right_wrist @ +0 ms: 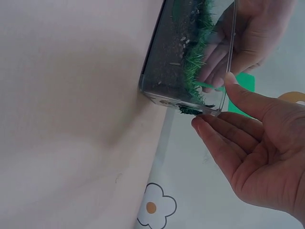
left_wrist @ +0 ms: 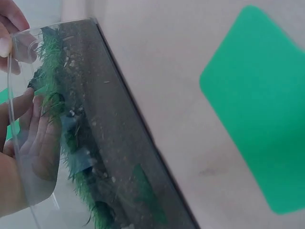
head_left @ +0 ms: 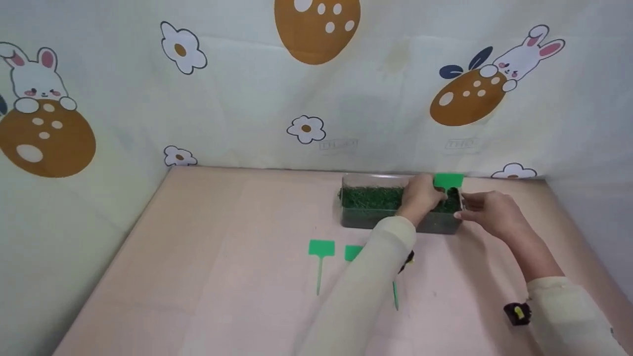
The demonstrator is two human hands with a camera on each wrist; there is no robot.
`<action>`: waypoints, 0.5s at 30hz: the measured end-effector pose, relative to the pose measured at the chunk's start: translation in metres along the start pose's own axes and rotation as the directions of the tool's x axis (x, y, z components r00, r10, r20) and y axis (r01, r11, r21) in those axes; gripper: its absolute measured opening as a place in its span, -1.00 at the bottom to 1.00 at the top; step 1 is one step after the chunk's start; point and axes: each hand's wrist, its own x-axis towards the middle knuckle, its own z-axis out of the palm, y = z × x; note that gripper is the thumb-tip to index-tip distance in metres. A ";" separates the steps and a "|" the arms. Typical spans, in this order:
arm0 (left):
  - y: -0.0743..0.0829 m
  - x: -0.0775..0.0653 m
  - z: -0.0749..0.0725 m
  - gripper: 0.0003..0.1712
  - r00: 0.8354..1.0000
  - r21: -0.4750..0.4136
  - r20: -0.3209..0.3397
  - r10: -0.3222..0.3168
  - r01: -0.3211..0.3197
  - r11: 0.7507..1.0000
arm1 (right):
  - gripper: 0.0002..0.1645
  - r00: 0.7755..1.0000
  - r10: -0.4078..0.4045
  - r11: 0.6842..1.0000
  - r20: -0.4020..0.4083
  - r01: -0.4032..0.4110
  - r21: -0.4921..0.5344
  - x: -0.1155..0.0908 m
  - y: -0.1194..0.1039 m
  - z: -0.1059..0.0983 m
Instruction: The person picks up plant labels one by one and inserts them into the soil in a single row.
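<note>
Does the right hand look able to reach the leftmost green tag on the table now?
Probably not directly: the right hand grips the clear box by its right end, and the left sleeve stretches between that hand and the leftmost green tag.

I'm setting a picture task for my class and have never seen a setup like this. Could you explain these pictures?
There is no machine, just a person's two bare hands. The wide picture comes from a camera on the person's head, looking forward and down. The two close ones come from cameras worn on each wrist, so they look tilted.

On the pinkish table stands a clear box with dark filling and green grass. The left hand holds a green tag over the grass; the right hand grips the box's right end. Nearer the person lie a fully visible tag and another tag, partly hidden by the left sleeve.
</note>
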 end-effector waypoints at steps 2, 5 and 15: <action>0.000 -0.002 -0.003 -0.84 1.000 0.001 0.006 0.003 -0.003 1.000 | -0.20 1.000 0.006 1.000 0.002 -0.006 0.001 0.000 0.000 0.000; -0.001 -0.005 -0.011 -0.78 1.000 -0.014 0.003 -0.010 0.010 1.000 | -0.17 1.000 0.012 1.000 0.016 -0.012 0.007 0.001 0.000 0.001; -0.004 -0.020 -0.041 -0.67 0.999 -0.053 -0.027 0.022 -0.023 0.998 | -0.13 0.999 0.024 1.000 0.029 -0.025 0.018 0.001 -0.001 0.001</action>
